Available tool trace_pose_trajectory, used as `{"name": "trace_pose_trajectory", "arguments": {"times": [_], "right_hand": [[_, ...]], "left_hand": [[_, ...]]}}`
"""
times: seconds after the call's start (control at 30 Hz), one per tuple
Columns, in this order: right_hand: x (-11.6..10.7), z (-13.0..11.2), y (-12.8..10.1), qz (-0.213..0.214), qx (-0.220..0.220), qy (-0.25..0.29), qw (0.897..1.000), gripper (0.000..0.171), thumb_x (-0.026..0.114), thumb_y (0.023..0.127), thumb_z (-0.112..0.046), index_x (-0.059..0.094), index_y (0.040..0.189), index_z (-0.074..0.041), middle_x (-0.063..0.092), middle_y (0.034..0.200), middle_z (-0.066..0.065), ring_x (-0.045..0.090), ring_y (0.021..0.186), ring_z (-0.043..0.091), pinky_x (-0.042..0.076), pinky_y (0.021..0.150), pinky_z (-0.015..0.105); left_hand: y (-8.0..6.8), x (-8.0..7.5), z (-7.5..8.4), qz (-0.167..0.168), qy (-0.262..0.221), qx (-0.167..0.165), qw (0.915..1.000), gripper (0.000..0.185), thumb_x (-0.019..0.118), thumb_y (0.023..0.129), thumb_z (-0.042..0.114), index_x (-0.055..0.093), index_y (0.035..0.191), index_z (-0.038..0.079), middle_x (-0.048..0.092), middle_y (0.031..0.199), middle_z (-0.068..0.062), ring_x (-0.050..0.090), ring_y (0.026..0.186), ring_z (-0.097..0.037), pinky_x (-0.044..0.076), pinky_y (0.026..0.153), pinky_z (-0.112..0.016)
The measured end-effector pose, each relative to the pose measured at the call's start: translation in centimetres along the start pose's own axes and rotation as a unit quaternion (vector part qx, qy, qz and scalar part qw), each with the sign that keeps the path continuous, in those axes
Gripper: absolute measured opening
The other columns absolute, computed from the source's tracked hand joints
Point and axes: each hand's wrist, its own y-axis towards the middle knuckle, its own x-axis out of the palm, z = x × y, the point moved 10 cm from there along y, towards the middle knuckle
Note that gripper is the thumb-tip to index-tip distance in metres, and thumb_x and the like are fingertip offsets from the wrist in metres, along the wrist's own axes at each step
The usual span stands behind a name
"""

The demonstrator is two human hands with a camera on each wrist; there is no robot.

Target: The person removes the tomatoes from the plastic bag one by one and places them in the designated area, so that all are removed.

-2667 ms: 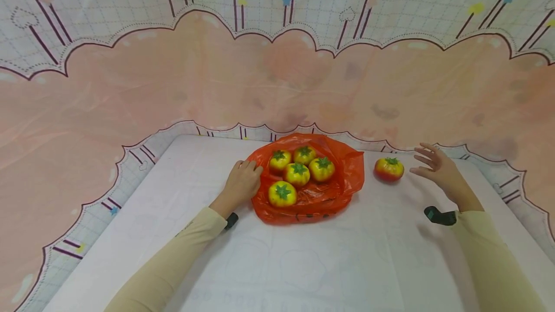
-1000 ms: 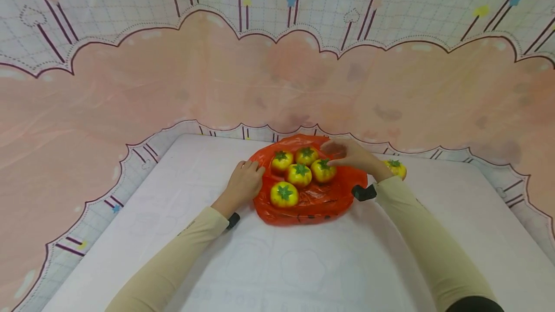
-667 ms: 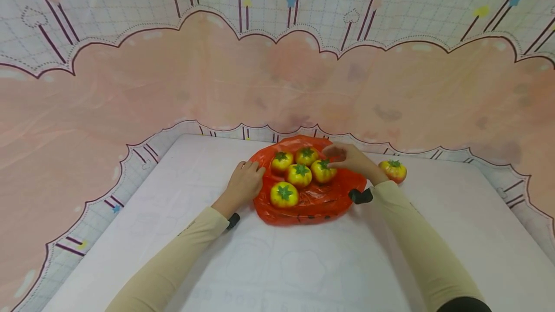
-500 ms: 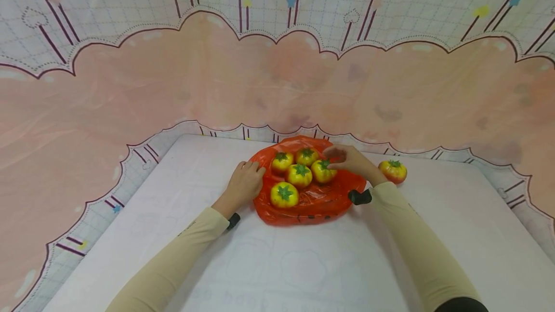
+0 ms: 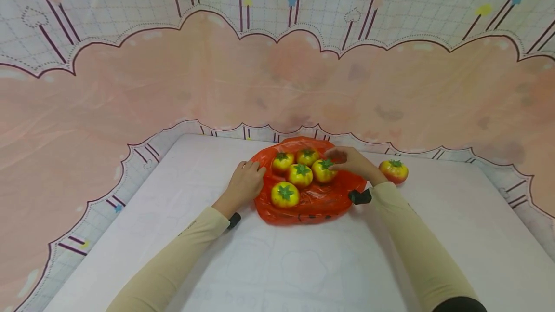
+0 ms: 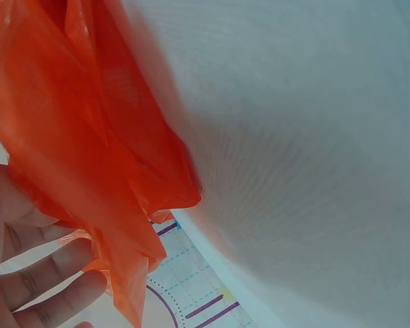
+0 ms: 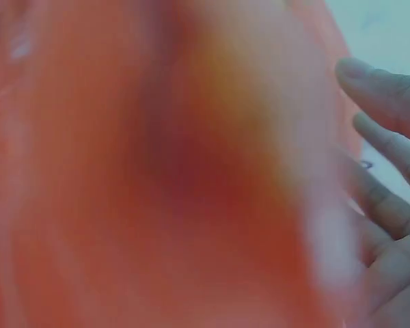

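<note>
A red plastic bag (image 5: 321,201) lies spread open on the white table, with several yellow-red tomatoes (image 5: 300,175) with green star-shaped tops on it. My left hand (image 5: 244,183) pinches the bag's left edge; in the left wrist view the orange-looking film (image 6: 89,137) runs between thumb and fingers. My right hand (image 5: 352,162) reaches in over the bag's right side, fingertips right at the rightmost tomato (image 5: 323,172). In the right wrist view its fingers (image 7: 389,147) are spread and slightly bent, and the bag fills the rest, blurred.
One more tomato (image 5: 393,172) sits on the table (image 5: 260,273) outside the bag, just beyond my right wrist. A patterned cloth backdrop (image 5: 277,81) stands behind the table's far edge. Dark wrist cameras (image 5: 360,197) sit on both wrists.
My right hand has come leftward from beyond the lone tomato to over the bag's right side, then stayed nearly still. My left hand keeps its hold on the bag's edge.
</note>
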Motion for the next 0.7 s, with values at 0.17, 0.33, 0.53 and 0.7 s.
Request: {"name": "trace_pose_trajectory", "arguments": {"times": [0.17,0.33,0.53,0.7], "right_hand": [[-0.3,-1.6,0.3,-0.006,-0.007,0.01,1.0,0.045,0.065,0.086,-0.008,0.051,0.126,0.005,0.053,0.131,0.024,0.048,0.125,0.038,0.037,0.106,0.051],[-0.3,-2.6,0.9,0.006,-0.007,0.032,0.999,0.044,0.064,0.086,-0.008,0.051,0.126,0.005,0.052,0.132,0.025,0.048,0.125,0.038,0.04,0.104,0.05],[-0.1,-2.1,1.3,0.043,-0.005,0.035,0.998,0.042,0.063,0.086,-0.005,0.052,0.125,0.006,0.054,0.129,0.025,0.05,0.123,0.038,0.039,0.104,0.049],[-0.3,-1.2,0.9,0.069,-0.008,0.041,0.997,0.042,0.063,0.087,-0.005,0.052,0.125,0.007,0.054,0.129,0.026,0.05,0.123,0.039,0.039,0.105,0.049]], "left_hand": [[-0.1,-0.2,-0.1,0.005,0.004,-0.001,1.0,0.013,0.063,0.082,0.013,0.064,0.094,0.007,0.062,0.09,-0.011,0.058,0.089,-0.027,0.048,0.085,-0.041],[-0.2,-0.2,-0.1,0.004,0.003,0.001,1.0,0.014,0.064,0.082,0.013,0.064,0.094,0.006,0.062,0.09,-0.011,0.058,0.089,-0.028,0.048,0.085,-0.041],[-0.2,0.1,0.0,-0.007,0.007,0.0,1.0,0.016,0.064,0.083,0.015,0.065,0.097,0.006,0.063,0.093,-0.012,0.059,0.091,-0.027,0.049,0.086,-0.041],[-0.1,-0.1,0.1,-0.007,0.003,0.001,1.0,0.016,0.064,0.083,0.014,0.065,0.097,0.006,0.063,0.093,-0.012,0.059,0.09,-0.027,0.049,0.086,-0.041]]}}
